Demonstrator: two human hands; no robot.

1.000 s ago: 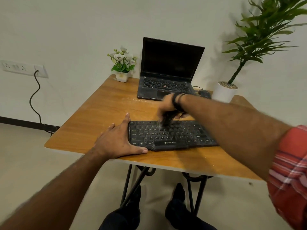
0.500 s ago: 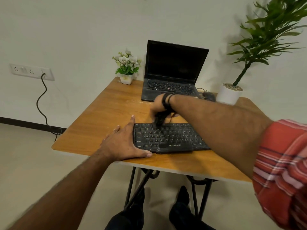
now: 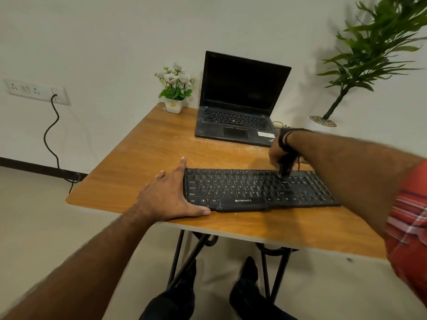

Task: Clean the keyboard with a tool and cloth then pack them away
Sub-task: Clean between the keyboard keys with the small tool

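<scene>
A black keyboard (image 3: 242, 189) lies flat near the front edge of the wooden table (image 3: 147, 155). My left hand (image 3: 169, 196) rests flat against the keyboard's left end, fingers spread, thumb along its front corner. My right hand (image 3: 278, 153) hovers over the keyboard's upper right area, closed around a small dark cleaning tool (image 3: 284, 168) whose tip touches the keys. No cloth is in view.
An open black laptop (image 3: 240, 105) stands at the back of the table, with a small white flower pot (image 3: 173, 106) to its left. A tall green plant in a white pot (image 3: 322, 122) stands at the back right. A wall socket with a cable (image 3: 49, 132) is on the left.
My right hand with the tool has moved from the keyboard's left-middle keys to its right side. The left hand has stayed against the keyboard's left end.
</scene>
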